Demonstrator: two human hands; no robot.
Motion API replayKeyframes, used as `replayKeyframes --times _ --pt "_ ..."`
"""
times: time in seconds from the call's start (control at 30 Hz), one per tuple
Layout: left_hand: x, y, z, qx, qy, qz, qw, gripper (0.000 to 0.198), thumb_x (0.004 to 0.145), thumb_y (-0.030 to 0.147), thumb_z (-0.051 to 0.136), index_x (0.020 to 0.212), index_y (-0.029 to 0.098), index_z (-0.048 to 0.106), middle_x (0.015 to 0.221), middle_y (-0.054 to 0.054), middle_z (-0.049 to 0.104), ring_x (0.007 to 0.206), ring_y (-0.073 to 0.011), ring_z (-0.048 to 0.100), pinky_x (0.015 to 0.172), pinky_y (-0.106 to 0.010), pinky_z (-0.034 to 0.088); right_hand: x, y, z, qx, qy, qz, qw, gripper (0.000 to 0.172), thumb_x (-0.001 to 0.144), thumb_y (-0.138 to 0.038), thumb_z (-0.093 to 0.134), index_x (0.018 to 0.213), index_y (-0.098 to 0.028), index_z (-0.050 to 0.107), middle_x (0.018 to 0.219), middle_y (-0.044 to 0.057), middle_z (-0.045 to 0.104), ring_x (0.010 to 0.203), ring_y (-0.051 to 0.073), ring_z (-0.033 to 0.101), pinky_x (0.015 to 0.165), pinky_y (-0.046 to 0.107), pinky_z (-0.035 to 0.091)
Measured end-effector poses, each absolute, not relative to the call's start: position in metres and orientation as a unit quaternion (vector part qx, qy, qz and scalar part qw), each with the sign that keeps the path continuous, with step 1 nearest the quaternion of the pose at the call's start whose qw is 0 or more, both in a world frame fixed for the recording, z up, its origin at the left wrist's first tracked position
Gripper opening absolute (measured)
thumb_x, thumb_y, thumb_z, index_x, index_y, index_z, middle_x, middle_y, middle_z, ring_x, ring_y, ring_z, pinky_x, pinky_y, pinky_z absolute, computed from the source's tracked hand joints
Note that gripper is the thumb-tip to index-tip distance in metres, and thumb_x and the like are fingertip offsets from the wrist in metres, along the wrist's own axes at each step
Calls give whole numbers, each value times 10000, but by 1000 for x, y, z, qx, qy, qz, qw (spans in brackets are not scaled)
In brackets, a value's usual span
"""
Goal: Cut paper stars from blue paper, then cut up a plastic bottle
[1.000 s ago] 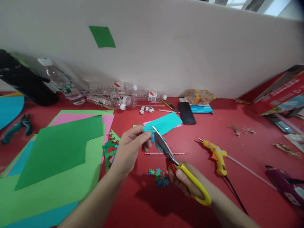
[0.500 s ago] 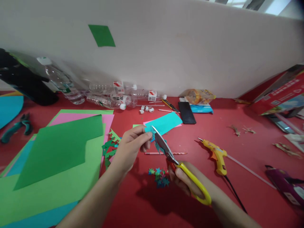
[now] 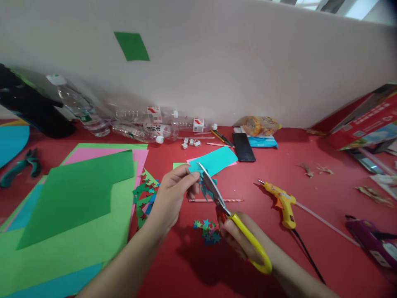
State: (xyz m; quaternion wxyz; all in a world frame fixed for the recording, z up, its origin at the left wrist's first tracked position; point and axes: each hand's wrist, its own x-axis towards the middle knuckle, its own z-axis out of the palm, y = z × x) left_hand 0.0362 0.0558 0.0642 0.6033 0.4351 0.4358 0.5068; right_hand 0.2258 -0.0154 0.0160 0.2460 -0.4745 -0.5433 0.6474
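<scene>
Between thumb and fingers my left hand (image 3: pixel 176 188) pinches a small piece of blue paper (image 3: pixel 194 168). My right hand (image 3: pixel 237 236) is closed round the yellow and red handles of a pair of scissors (image 3: pixel 214 188), whose blades point up and left against that paper. A cut strip of blue paper dangles by the blades. Below them, a little heap of coloured paper stars (image 3: pixel 208 232) lies on the red table. Paper scraps with star-shaped cut-outs (image 3: pixel 144 198) lie left of my left wrist. A pink pencil (image 3: pixel 217 200) rests behind the scissors.
Large coloured sheets (image 3: pixel 83 194) cover the left side, with pliers (image 3: pixel 21 167) beyond. Plastic bottles (image 3: pixel 139 130) line the wall. A black phone (image 3: pixel 244 147) and turquoise paper (image 3: pixel 217 159) lie at the back. A yellow glue gun (image 3: pixel 281 200) with its cord lies at right.
My right hand and the scissors have shifted slightly left, and the handles have turned a little. My left hand keeps hold of the blue paper in nearly the same place.
</scene>
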Motion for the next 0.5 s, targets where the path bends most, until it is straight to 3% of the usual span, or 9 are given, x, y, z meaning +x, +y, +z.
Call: replayKeyframes --times 0.5 --pt "34 56 63 438 410 516 611 190 812 217 614 630 175 581 517 52 562 462 -46 476 458 -155 365 231 -13 11 -482 -579 611 244 539 888 -698 418 653 -212 398 504 -76 340 437 68 298 404 204 222"
